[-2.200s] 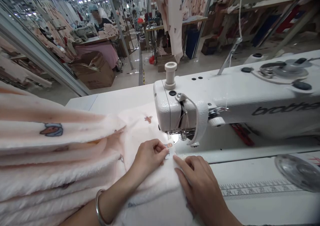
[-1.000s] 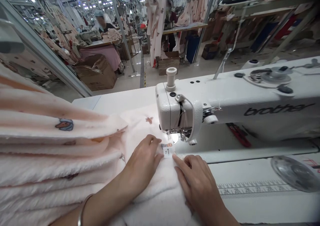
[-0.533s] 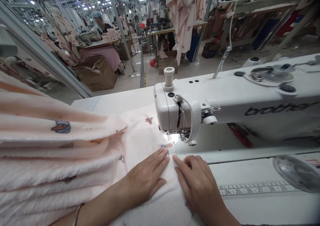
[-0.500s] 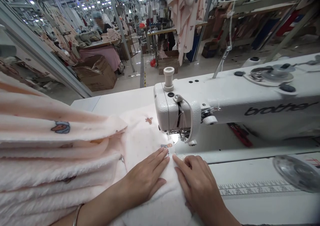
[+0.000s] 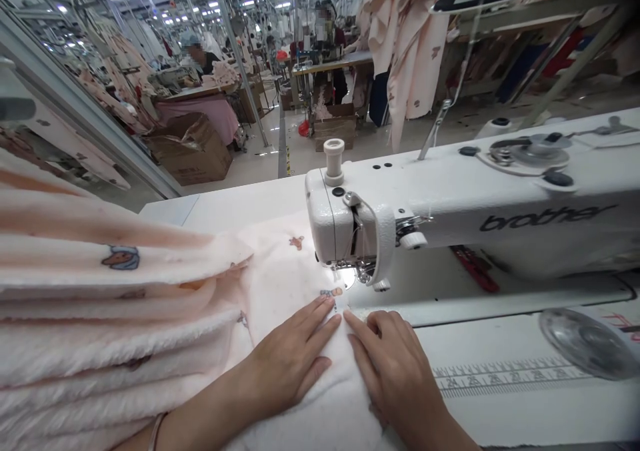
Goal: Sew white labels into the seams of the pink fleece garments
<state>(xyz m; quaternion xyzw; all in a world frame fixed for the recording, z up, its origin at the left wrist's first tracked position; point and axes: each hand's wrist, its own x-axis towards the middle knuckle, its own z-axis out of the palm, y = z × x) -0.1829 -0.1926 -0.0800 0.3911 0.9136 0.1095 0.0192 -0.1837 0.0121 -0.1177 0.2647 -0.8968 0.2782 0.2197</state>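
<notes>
Pale pink fleece fabric (image 5: 280, 271) with small printed figures lies under the head of a white sewing machine (image 5: 330, 218). My left hand (image 5: 295, 344) rests flat on it, fingers stretched towards the lit needle area. At the fabric's right edge is my right hand (image 5: 400, 364), its index finger reaching forward, thumb against the cloth and the other fingers curled. Both index fingertips are close together just in front of the presser foot. The fabric under my right palm is hidden.
Folds of the same fleece (image 5: 100, 318) are heaped at the left. A red-handled tool (image 5: 475, 269) lies behind the machine's arm opening. A clear round dish (image 5: 587, 341) and a printed ruler scale (image 5: 510, 374) are at right. Cardboard boxes (image 5: 190, 148) and co-workers are beyond the table.
The view has shifted slightly, so the machine appears a little further left. Both hands keep nearly the same place and pose on the fabric.
</notes>
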